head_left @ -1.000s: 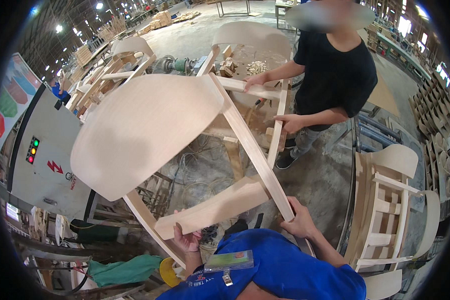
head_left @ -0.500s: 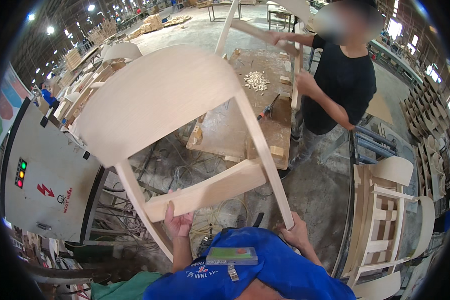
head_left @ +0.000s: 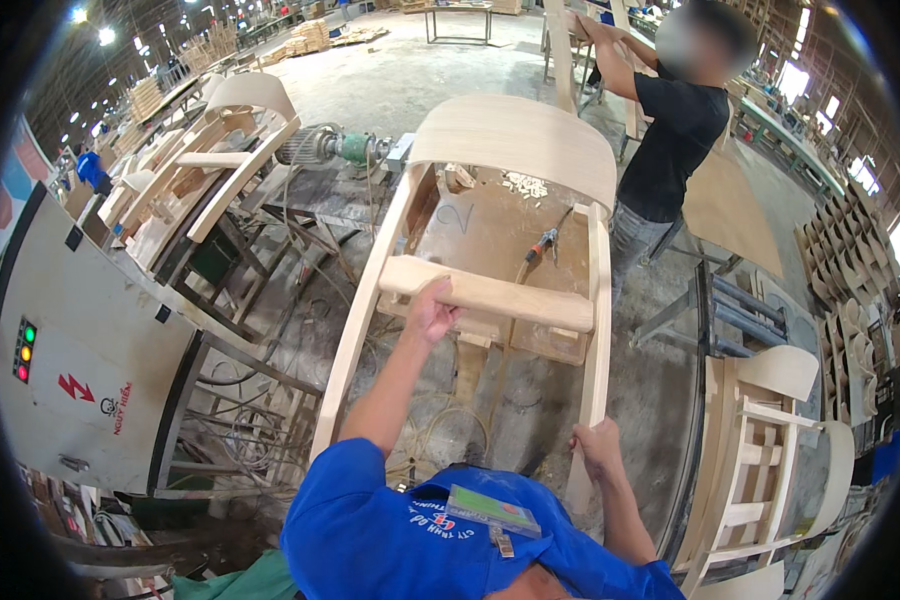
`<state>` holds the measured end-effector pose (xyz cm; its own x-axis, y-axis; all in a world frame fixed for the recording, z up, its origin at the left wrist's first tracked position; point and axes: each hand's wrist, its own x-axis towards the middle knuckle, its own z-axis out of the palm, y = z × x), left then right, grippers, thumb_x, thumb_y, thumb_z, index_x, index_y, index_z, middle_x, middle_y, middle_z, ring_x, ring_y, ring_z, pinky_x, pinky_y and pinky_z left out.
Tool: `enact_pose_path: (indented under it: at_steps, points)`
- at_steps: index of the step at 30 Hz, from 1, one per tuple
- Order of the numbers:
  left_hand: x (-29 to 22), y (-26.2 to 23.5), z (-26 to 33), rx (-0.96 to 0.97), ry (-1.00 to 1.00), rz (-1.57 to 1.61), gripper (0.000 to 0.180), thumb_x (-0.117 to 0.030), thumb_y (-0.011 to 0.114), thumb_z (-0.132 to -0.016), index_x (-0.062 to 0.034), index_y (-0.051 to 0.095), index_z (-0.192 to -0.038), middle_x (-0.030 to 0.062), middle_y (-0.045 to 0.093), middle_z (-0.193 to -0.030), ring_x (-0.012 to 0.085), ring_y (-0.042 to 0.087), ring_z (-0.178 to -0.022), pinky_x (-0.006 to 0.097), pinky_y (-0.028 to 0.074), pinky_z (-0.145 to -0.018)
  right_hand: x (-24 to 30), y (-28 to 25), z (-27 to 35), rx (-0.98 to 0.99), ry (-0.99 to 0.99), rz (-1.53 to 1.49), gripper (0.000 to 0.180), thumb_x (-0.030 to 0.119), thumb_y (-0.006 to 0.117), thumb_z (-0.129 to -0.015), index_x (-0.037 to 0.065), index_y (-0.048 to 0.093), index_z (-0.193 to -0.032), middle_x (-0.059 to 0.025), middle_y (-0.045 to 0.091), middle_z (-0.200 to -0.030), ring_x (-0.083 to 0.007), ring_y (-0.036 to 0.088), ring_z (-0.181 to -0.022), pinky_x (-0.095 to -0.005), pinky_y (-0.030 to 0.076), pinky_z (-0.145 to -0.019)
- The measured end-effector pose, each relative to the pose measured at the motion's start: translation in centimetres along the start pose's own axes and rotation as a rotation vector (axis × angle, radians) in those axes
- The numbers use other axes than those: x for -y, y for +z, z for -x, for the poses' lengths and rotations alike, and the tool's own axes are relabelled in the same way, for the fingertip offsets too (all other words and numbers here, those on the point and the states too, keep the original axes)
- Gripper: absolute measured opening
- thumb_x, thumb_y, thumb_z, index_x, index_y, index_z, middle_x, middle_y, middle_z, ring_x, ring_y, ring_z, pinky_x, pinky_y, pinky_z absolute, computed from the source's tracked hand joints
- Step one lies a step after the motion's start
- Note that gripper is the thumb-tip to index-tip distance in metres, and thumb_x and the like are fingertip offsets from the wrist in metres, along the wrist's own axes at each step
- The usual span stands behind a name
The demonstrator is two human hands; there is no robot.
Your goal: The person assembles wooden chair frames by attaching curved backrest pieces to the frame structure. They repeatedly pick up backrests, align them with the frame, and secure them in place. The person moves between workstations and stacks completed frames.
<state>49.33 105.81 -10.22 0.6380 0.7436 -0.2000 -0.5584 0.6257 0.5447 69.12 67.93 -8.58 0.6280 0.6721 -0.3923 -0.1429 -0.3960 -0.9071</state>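
A pale wooden chair back frame [head_left: 515, 135] is held up in front of me, its wide curved top panel away from me and its two long legs running toward me. My left hand [head_left: 433, 312] is closed around the flat crossbar [head_left: 525, 301] near its left part. My right hand [head_left: 598, 447] grips the lower part of the right leg [head_left: 599, 340]. Behind the frame stands a worktable [head_left: 470, 225], seen through its opening, bearing a heap of small wooden dowels [head_left: 526, 185] and an orange and black hand tool [head_left: 542, 245].
Beyond the table, a person in a black shirt [head_left: 675, 150] handles wooden pieces. A grey electrical cabinet [head_left: 90, 350] stands at left, with another chair frame [head_left: 240, 160] behind it. Chair frames [head_left: 760, 460] lean at right. Hoses [head_left: 450, 425] trail over the floor.
The chair back frame has swung from a tilt to nearly straight ahead and moved right. My left hand has moved up and right with the crossbar. The co-worker's arms have risen.
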Motion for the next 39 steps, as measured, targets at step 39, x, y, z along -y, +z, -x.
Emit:
enact_pose_path:
  at_steps: [39]
  points:
    - [-0.3,0.2,-17.0,0.092,-0.474,-0.424,0.027,-0.027,0.064,-0.102,-0.0037,0.063,-0.116,0.0189,0.071,-0.104,0.0244,0.07,-0.084,0.034,0.059,-0.065,1.6,9.8,-18.4,-0.278,0.07,-0.084,0.065,0.01,0.078,-0.086,0.005,0.033,-0.132,-0.016,0.061,-0.105,-0.0185,0.06,-0.058,-0.0326,0.051,-0.05]
